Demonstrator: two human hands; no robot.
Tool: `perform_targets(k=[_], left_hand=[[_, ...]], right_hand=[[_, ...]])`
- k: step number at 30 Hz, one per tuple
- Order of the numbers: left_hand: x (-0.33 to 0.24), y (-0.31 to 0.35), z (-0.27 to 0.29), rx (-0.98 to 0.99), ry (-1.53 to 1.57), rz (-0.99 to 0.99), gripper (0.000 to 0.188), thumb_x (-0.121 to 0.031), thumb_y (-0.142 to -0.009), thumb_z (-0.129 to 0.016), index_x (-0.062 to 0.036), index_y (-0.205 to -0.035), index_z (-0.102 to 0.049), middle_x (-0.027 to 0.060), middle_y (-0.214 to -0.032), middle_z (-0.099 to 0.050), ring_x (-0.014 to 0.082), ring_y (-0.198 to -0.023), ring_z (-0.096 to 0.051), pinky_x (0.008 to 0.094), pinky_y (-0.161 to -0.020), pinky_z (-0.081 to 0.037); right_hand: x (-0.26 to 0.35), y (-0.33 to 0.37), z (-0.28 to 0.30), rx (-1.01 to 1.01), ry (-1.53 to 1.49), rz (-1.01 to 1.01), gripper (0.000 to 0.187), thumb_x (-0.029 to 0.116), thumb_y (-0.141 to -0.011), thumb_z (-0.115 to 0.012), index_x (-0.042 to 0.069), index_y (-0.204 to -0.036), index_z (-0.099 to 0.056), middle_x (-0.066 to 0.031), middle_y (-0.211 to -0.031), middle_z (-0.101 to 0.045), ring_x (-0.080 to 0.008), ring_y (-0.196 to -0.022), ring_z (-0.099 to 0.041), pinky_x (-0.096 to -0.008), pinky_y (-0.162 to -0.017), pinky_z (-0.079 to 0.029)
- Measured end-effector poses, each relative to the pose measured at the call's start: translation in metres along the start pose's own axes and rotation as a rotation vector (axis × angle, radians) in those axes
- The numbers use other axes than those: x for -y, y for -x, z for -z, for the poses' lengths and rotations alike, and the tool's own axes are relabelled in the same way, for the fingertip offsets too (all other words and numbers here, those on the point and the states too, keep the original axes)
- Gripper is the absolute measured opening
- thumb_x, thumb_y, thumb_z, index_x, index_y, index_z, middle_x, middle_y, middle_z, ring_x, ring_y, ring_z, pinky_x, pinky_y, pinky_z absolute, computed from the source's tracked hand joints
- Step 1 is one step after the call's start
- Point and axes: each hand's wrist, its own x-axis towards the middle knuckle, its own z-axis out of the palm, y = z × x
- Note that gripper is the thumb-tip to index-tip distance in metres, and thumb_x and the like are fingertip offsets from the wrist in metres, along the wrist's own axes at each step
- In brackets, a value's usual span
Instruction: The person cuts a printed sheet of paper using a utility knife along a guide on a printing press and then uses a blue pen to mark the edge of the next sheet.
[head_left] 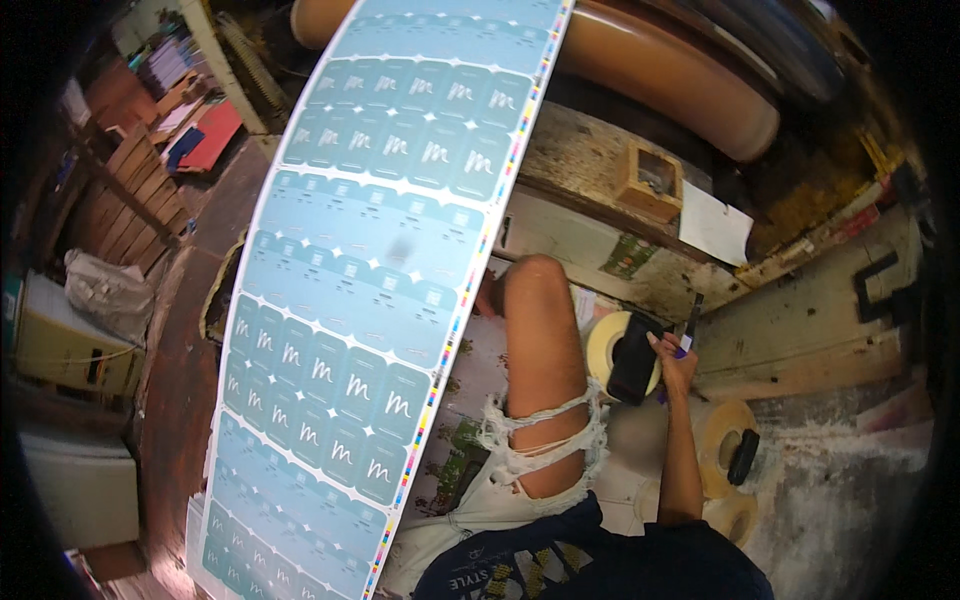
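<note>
My right hand (677, 367) is at the right, closed round a slim knife-like tool (689, 335) with a dark tip and a purple part. Its fingertips also meet the edge of a black oblong object (631, 366), and I cannot tell whether they grip it. That object overlaps a pale yellow roll (602, 345). A long printed sheet (345, 265) in blue and teal, with repeated label panels, runs from the top of the view down to the lower left. One dark smudge (400, 249) shows on it. My left hand is out of sight.
A large brown roller (690, 75) crosses the top right. Below it, a worn wooden ledge (570, 150) carries a small wooden box (650, 182) and white paper (716, 222). More rolls (727, 450) lie at the lower right. My bent leg (543, 330) is beside the sheet.
</note>
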Motion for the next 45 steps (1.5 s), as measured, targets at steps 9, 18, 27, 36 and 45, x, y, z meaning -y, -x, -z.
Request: perform_targets(k=[9, 18, 27, 36, 45], left_hand=[[0.013, 0.011, 0.019, -0.066, 0.031, 0.014, 0.07, -0.01, -0.083, -0.071, 0.0041, -0.139, -0.032, 0.0201, -0.131, -0.048, 0.0319, -0.113, -0.052, 0.0456, -0.096, -0.045], [0.031, 0.015, 0.03, -0.125, 0.047, 0.052, 0.068, -0.007, -0.083, -0.07, 0.0037, -0.139, -0.033, 0.0202, -0.129, -0.05, 0.0309, -0.111, -0.054, 0.0442, -0.094, -0.047], [0.035, 0.024, 0.046, -0.169, 0.053, 0.082, 0.065, -0.005, -0.084, -0.069, 0.0033, -0.138, -0.033, 0.0202, -0.126, -0.052, 0.0299, -0.109, -0.056, 0.0428, -0.093, -0.048], [0.025, -0.03, 0.084, -0.139, 0.063, 0.055, 0.062, -0.003, -0.085, -0.067, 0.0029, -0.137, -0.034, 0.0202, -0.123, -0.054, 0.0288, -0.107, -0.058, 0.0414, -0.091, -0.05], [-0.036, -0.217, 0.163, 0.162, -0.002, -0.262, 0.052, -0.001, -0.083, -0.07, 0.0046, -0.127, -0.042, 0.0169, -0.115, -0.059, 0.0242, -0.1, -0.061, 0.0372, -0.088, -0.05]], right_hand=[[0.236, 0.074, -0.045, 0.318, -0.628, 0.193, 0.036, 0.025, -0.098, -0.052, 0.004, -0.127, -0.051, -0.0039, -0.073, -0.059, -0.0063, -0.047, -0.049, -0.0215, -0.037, -0.038], [0.243, 0.128, -0.106, 0.835, -0.559, 0.112, 0.043, 0.021, -0.097, -0.056, -0.002, -0.131, -0.045, -0.0055, -0.07, -0.057, -0.008, -0.047, -0.049, -0.0232, -0.039, -0.04], [0.314, 0.048, -0.12, 0.316, 0.248, 1.41, 0.044, 0.001, -0.07, -0.065, 0.005, -0.113, -0.062, -0.0102, -0.093, -0.064, -0.0298, -0.081, -0.064, -0.039, -0.068, -0.053], [0.388, 0.0, -0.135, 0.365, 0.189, 1.557, 0.034, -0.007, -0.064, -0.062, 0.004, -0.095, -0.071, -0.0108, -0.082, -0.068, -0.0277, -0.079, -0.062, -0.0358, -0.069, -0.051], [0.388, 0.377, -0.063, 0.418, 0.034, 1.44, 0.035, 0.0, -0.057, -0.061, 0.005, -0.091, -0.072, -0.0091, -0.083, -0.068, -0.0264, -0.08, -0.061, -0.0358, -0.069, -0.054]])
